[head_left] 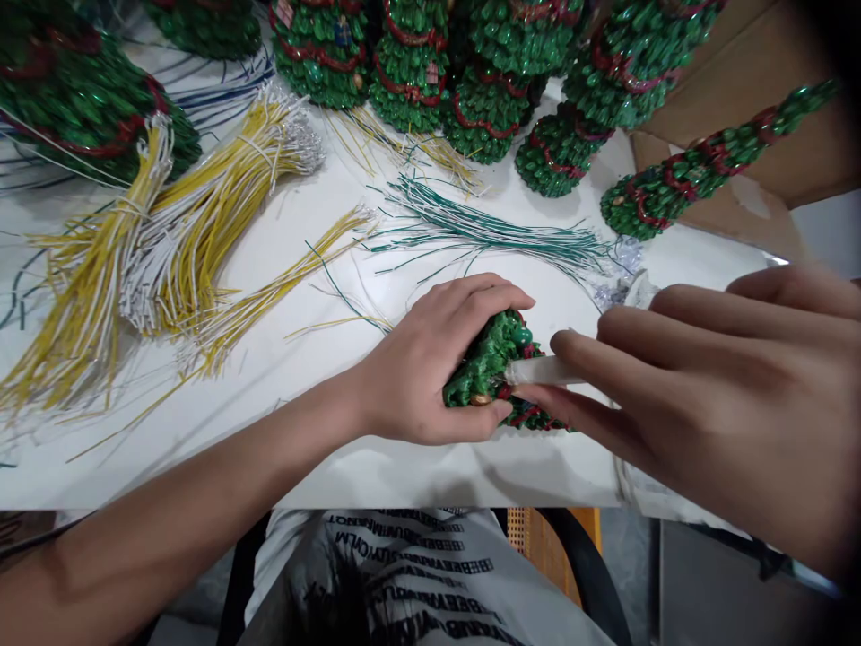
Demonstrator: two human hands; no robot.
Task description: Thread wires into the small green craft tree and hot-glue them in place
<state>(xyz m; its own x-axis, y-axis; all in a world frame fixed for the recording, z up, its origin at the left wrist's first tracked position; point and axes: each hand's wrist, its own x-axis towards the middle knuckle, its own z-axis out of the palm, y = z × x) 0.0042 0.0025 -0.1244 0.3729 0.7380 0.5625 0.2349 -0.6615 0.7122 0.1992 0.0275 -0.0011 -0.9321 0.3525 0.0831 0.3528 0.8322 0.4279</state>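
My left hand (437, 363) is wrapped round a small green Christmas tree figurine (488, 354) with red garland and coloured baubles, which lies on its side near the table's front edge. Between the thumb and fingers of my right hand (679, 377) is a whitish stick-like tool (542, 371). Its tip meets the surface of the figurine. The figurine's far end is partly hidden behind my right hand, and what the tip touches is too small to make out.
Bundles of yellow and white wires (195, 233) lie at the left. Green and white wires (484, 229) stretch beyond my hands. Several larger tree figurines (410, 67) stand along the back; one slim tree (700, 175) leans by a cardboard box (760, 117). The white table (282, 431) ends near my lap.
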